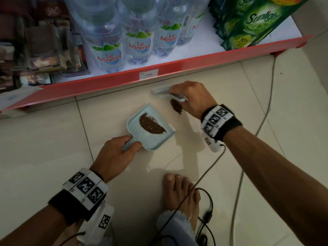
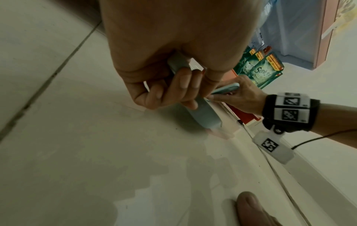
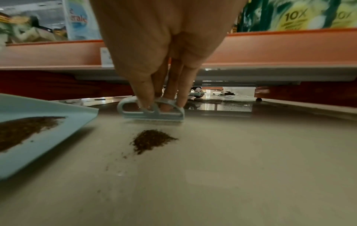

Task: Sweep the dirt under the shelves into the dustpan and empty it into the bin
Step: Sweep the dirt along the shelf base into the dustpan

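A pale blue dustpan [image 1: 156, 139] lies on the tiled floor with a crescent of brown dirt [image 1: 150, 123] in it. My left hand [image 1: 117, 151] grips its handle [image 2: 201, 116]. To its right, a small pile of dirt [image 1: 176, 108] sits on the floor. My right hand [image 1: 191, 98] pinches a small pale blue brush [image 3: 152, 112] by its looped handle, just behind that pile [image 3: 152, 139], near the red shelf edge [image 1: 124, 77]. The dustpan's open lip [image 3: 58, 122] faces the pile.
Water bottles [image 1: 136, 41] and green detergent packs [image 1: 248, 23] stand on the low shelf. More dirt lies under the shelf [image 3: 228, 102]. My bare foot [image 1: 181, 192] is near the front, with black cables [image 1: 205, 174] trailing beside it.
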Action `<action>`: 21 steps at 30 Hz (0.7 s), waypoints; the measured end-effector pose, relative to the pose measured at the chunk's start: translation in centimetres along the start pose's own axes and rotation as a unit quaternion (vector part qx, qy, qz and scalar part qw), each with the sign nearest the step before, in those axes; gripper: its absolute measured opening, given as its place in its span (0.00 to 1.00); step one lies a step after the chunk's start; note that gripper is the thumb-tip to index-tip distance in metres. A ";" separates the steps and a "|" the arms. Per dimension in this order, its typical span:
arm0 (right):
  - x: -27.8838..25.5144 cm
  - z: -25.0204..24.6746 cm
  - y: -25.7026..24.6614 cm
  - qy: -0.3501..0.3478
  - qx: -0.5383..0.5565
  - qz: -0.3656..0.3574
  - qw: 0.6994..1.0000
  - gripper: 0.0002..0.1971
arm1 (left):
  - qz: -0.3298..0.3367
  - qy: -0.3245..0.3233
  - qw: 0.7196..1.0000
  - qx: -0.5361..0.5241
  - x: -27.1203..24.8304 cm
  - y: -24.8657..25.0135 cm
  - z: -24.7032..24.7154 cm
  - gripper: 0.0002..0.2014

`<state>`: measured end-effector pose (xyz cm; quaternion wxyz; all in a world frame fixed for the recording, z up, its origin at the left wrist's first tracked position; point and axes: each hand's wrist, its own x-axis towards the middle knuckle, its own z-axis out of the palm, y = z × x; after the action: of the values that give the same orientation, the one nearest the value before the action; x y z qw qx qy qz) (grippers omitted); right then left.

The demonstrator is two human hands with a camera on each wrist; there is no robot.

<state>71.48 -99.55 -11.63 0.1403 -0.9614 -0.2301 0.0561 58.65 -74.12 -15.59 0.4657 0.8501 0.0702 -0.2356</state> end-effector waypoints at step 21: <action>0.2 -2.2 1.0 -0.002 0.000 -0.032 0.999 0.13 | 0.001 0.009 1.000 -0.021 0.1 -0.5 -0.9 0.19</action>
<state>72.47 -100.81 -9.84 0.1418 -0.9534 -0.2608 0.0532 58.88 -73.10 -15.63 0.4825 0.8426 0.0787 -0.2259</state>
